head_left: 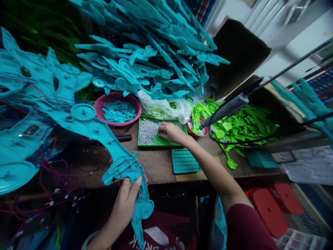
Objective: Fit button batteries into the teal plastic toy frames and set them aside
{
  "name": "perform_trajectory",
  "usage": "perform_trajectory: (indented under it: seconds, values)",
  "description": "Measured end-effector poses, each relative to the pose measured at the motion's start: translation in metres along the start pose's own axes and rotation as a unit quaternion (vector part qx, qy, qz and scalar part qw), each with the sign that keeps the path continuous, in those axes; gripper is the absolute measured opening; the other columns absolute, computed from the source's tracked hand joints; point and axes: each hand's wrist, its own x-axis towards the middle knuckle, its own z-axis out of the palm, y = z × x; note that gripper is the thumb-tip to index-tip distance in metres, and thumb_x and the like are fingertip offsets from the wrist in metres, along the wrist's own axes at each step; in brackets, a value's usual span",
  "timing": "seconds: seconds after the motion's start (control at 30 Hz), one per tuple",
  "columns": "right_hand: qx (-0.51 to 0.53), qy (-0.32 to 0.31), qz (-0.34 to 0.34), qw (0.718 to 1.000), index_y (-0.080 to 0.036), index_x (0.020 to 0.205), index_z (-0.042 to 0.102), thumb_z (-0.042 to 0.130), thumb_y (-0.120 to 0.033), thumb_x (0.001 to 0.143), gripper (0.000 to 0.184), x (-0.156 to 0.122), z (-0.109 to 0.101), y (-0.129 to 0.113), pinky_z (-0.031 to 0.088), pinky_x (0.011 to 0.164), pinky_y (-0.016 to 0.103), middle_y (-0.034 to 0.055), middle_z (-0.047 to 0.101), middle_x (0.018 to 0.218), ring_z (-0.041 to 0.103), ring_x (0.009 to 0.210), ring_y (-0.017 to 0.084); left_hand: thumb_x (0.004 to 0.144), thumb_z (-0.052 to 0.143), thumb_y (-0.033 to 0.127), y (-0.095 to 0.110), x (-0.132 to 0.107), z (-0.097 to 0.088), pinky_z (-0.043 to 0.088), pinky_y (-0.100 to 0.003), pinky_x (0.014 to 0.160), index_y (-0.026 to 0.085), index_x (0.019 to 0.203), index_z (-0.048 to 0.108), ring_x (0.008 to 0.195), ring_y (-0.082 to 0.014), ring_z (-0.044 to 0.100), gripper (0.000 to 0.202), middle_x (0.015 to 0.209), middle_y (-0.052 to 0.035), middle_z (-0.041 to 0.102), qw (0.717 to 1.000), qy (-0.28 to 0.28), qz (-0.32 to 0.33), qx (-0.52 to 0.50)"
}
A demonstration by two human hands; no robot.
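My left hand (127, 196) grips a turquoise plastic part (142, 199) near the table's front edge, thumb on top. Thin red and blue wires run over the part around my thumb. My right hand (170, 132) reaches into a shallow green tray (162, 144) of small silvery pieces that look like screws (148, 130). Its fingers are curled together over them, and whatever lies between the fingertips is too small to make out. Just in front of that tray lies a small teal ribbed tray (185, 160).
Turquoise parts (156, 59) are heaped at the back, with more wired ones (33, 90) at left. A pink basket (116, 121) holds small blue pieces. At right, an electric screwdriver (226, 109) hangs above a red basket (191, 131) and lime-green parts (234, 123). Red stools (270, 210) stand below.
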Motion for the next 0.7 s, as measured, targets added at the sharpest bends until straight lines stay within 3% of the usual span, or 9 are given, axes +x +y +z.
perform_trajectory:
  seconds: [0.1, 0.23, 0.33, 0.4, 0.57, 0.7]
  values:
    - [0.026, -0.011, -0.014, 1.000, -0.013, 0.086, 0.065, 0.062, -0.007, 0.089, 0.008, 0.000, 0.005, -0.001, 0.037, 0.076, 0.025, 0.0053, 0.060, 0.093, 0.054, 0.082, 0.015, 0.085, 0.067, 0.055, 0.012, 0.009, 0.004, 0.056, -0.038, 0.086, 0.019, 0.091, 0.068, 0.082, -0.0241, 0.071, 0.036, 0.090, -0.0072, 0.074, 0.994, -0.071, -0.009, -0.078]
    - [0.017, -0.006, -0.007, 1.000, -0.013, 0.085, 0.062, 0.061, -0.005, 0.086, 0.008, -0.002, 0.006, -0.003, 0.037, 0.075, 0.023, 0.0038, 0.060, 0.089, 0.053, 0.081, 0.014, 0.083, 0.068, 0.045, 0.030, 0.018, 0.005, 0.058, -0.032, 0.075, 0.017, 0.088, 0.067, 0.072, -0.0202, 0.069, 0.028, 0.075, -0.0045, 0.071, 0.985, -0.108, -0.041, -0.128]
    - [-0.014, 0.023, 0.021, 0.999, -0.012, 0.094, 0.060, 0.052, -0.007, 0.092, 0.010, -0.008, 0.002, 0.002, 0.037, 0.075, 0.024, 0.0053, 0.061, 0.091, 0.054, 0.082, 0.015, 0.078, 0.070, 0.038, 0.039, 0.019, -0.001, 0.059, -0.032, 0.073, 0.019, 0.101, 0.066, 0.077, -0.0196, 0.067, 0.030, 0.084, -0.0035, 0.070, 0.967, -0.182, -0.046, -0.174]
    - [-0.040, 0.040, 0.040, 0.998, -0.012, 0.098, 0.060, 0.046, -0.007, 0.095, 0.015, -0.012, -0.001, 0.007, 0.037, 0.076, 0.025, 0.0077, 0.062, 0.095, 0.055, 0.086, 0.016, 0.075, 0.075, 0.034, 0.041, 0.019, -0.004, 0.058, -0.030, 0.073, 0.021, 0.108, 0.064, 0.080, -0.0190, 0.066, 0.038, 0.091, -0.0029, 0.068, 0.963, -0.224, -0.020, -0.148]
    - [-0.106, 0.012, 0.041, 0.993, -0.014, 0.098, 0.064, 0.045, -0.014, 0.099, 0.019, -0.014, 0.007, 0.006, 0.035, 0.070, 0.028, 0.0106, 0.064, 0.102, 0.057, 0.081, 0.018, 0.084, 0.073, 0.032, 0.037, 0.021, 0.001, 0.055, -0.028, 0.075, 0.020, 0.103, 0.060, 0.076, -0.0169, 0.066, 0.025, 0.086, -0.0023, 0.069, 0.979, -0.197, 0.029, -0.041]
    - [-0.144, -0.014, 0.041, 0.989, -0.012, 0.099, 0.066, 0.046, -0.010, 0.098, 0.019, -0.005, 0.014, 0.000, 0.037, 0.069, 0.030, 0.0144, 0.067, 0.102, 0.059, 0.080, 0.019, 0.085, 0.067, 0.034, 0.045, 0.019, 0.007, 0.056, -0.029, 0.067, 0.018, 0.100, 0.062, 0.070, -0.0167, 0.065, 0.022, 0.083, -0.0029, 0.069, 0.976, -0.187, -0.015, -0.111]
